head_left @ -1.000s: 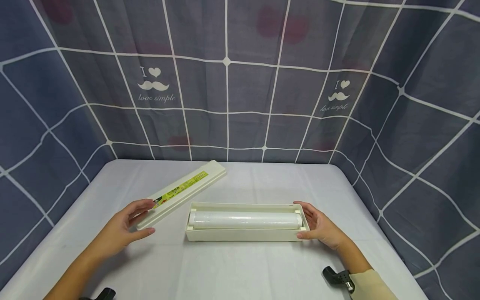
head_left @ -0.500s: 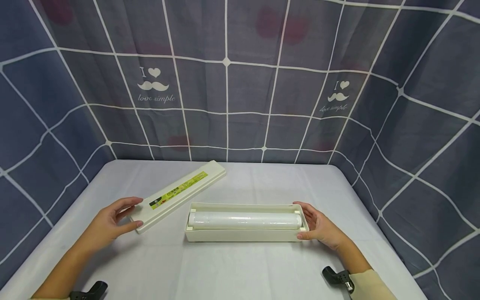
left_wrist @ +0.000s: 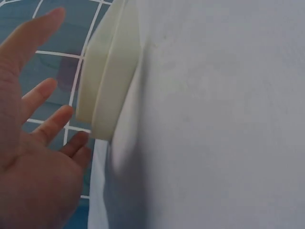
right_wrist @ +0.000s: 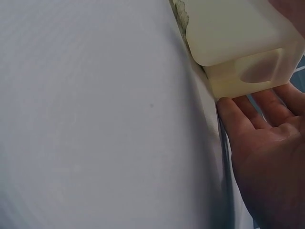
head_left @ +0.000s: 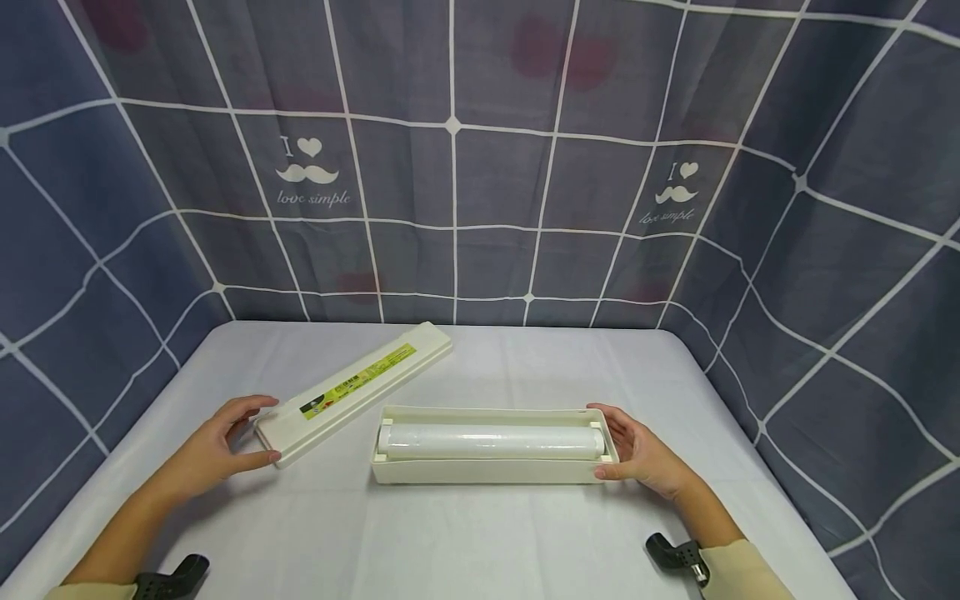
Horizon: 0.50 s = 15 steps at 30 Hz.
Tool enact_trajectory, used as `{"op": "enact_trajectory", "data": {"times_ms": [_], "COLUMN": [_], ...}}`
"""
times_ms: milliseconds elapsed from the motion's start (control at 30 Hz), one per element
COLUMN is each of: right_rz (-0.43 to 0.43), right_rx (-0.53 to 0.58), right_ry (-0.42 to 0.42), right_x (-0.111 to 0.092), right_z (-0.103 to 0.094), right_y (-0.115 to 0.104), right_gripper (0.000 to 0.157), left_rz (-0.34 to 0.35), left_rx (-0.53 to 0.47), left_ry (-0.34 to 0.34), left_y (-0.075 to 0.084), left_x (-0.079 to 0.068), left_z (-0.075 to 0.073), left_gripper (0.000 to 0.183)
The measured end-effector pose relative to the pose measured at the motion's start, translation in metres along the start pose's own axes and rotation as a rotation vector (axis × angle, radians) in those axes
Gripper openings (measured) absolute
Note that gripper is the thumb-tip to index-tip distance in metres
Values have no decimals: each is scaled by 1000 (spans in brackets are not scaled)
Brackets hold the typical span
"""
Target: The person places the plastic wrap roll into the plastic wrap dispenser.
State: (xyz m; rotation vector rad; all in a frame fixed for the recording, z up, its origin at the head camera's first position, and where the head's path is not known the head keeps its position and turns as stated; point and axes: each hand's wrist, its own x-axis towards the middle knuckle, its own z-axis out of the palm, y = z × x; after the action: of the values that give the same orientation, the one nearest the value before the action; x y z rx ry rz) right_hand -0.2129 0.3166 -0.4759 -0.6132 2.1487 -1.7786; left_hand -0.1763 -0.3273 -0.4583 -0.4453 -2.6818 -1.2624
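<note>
A long cream cling film box (head_left: 495, 472) lies uncovered on the white table, a white film roll (head_left: 491, 441) inside it. My right hand (head_left: 643, 457) grips the box's right end, thumb on the front wall and fingers at the back. In the right wrist view, fingertips meet the edge of the box (right_wrist: 243, 36). Its cream lid (head_left: 360, 392), bearing a yellow-green label, lies slanted behind and left of the box. Around the lid's near end, my left hand (head_left: 206, 454) is spread with thumb and fingers apart. The left wrist view has that hand (left_wrist: 43, 162) beside the lid (left_wrist: 112, 76).
A white cloth (head_left: 450, 542) covers the table. Dark grey curtains (head_left: 495, 183) with white grid lines stand behind and at both sides. Black wrist camera mounts (head_left: 675, 554) sit on both forearms near the front.
My left hand has drawn back leftward, and the lid's near end has shifted left with it before the fingers loosened. The right hand and the box have stayed in place.
</note>
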Motion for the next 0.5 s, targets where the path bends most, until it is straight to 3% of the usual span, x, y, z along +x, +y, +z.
{"op": "enact_trajectory", "data": {"times_ms": [233, 500], "right_rz": [-14, -48], "right_rx": [7, 61], "right_ry": [-8, -50], "right_x": [0, 1], "right_z": [0, -4], "right_y": [0, 2], "right_gripper": [104, 103], "left_rz": [-90, -98], "left_rx": [27, 5], "left_ry": [-89, -152], "left_y": [-7, -9], "left_x": [0, 1], "left_z": [-1, -4], "left_gripper": [92, 102]}}
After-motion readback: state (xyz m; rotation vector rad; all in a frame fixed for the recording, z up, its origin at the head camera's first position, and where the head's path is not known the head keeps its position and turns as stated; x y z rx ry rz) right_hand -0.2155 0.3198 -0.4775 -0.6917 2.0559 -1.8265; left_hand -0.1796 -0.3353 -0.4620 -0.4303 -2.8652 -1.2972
